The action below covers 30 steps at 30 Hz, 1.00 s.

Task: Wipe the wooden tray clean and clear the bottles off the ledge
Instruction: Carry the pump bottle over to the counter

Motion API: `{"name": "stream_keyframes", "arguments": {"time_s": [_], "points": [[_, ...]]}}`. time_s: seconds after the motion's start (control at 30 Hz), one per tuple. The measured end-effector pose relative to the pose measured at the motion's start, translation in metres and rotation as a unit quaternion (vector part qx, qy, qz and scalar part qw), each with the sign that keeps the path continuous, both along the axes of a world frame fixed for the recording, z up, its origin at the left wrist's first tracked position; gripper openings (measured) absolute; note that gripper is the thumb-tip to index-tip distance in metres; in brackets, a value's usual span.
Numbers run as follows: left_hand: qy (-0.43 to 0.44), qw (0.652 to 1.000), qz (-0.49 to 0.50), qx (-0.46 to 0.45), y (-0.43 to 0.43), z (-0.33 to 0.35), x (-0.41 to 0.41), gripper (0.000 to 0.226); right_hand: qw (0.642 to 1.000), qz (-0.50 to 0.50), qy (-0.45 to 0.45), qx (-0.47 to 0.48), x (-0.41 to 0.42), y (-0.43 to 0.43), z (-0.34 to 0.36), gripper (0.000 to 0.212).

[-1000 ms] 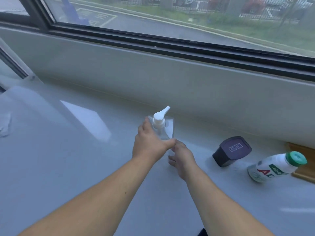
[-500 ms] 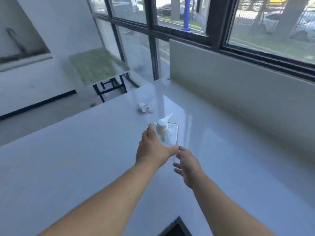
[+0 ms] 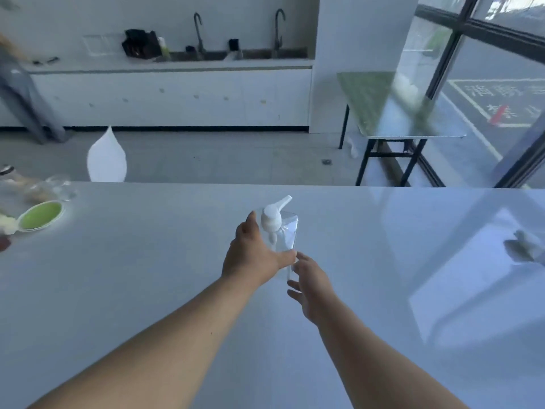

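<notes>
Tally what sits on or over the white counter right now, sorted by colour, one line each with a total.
Clear: 1, the pump bottle with its white pump, held by the left hand; the right hand is beside its base.
Green: 1, the round dish at far left.
White: 1, the crumpled tissue at far right.
The blurred items above the dish are not counted.
Total: 3

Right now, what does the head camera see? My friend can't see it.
A left hand holds a clear pump bottle above a white counter, with the right hand open just beside its base. A green bowl sits far left.
</notes>
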<state>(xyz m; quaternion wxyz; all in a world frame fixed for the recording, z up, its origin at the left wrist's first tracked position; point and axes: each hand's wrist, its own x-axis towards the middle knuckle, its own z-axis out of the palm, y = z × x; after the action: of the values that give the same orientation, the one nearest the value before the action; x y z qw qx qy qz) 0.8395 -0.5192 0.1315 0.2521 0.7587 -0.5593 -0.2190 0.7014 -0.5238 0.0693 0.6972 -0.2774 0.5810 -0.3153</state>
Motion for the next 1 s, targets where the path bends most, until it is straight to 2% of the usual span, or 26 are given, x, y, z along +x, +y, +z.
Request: {"name": "stream_keyframes", "arguments": {"time_s": [0.17,0.37,0.5,0.57,0.67,0.8,0.87,0.9,0.97,1.0], "points": [[0.009,0.997,0.083,0.008,-0.011,-0.023,0.143,0.128,0.996,0.081,0.017,0.008,0.142,-0.031,-0.018,0.055],[0.012,0.992,0.128,0.003,-0.024,-0.044,0.22,0.126,0.993,0.115,0.03,0.013,0.223,-0.057,-0.04,0.054],[0.032,0.991,0.127,0.023,-0.032,-0.058,0.242,0.12,0.992,0.115,0.051,0.014,0.246,-0.065,-0.056,0.052],[0.029,0.992,0.111,0.046,-0.031,-0.067,0.244,0.126,0.991,0.12,0.064,0.02,0.247,-0.062,-0.065,0.049],[0.032,0.992,0.104,0.058,-0.032,-0.075,0.247,0.141,0.989,0.127,0.07,0.024,0.244,-0.057,-0.076,0.058],[0.106,0.98,0.164,0.044,-0.01,-0.079,0.251,0.155,0.984,0.14,0.11,-0.002,0.231,-0.056,-0.067,0.057],[0.101,0.97,0.207,0.079,0.015,-0.086,0.248,0.14,0.963,0.176,0.19,-0.075,0.209,-0.054,-0.057,0.056],[0.09,0.966,0.217,0.113,0.027,-0.091,0.243,0.122,0.941,0.201,0.243,-0.125,0.194,-0.051,-0.052,0.056],[0.06,0.965,0.187,0.175,0.045,-0.096,0.223,0.081,0.872,0.252,0.361,-0.215,0.155,-0.044,-0.041,0.06],[0.041,0.97,0.151,0.186,0.048,-0.096,0.206,0.07,0.834,0.27,0.413,-0.246,0.132,-0.04,-0.036,0.064]]}}
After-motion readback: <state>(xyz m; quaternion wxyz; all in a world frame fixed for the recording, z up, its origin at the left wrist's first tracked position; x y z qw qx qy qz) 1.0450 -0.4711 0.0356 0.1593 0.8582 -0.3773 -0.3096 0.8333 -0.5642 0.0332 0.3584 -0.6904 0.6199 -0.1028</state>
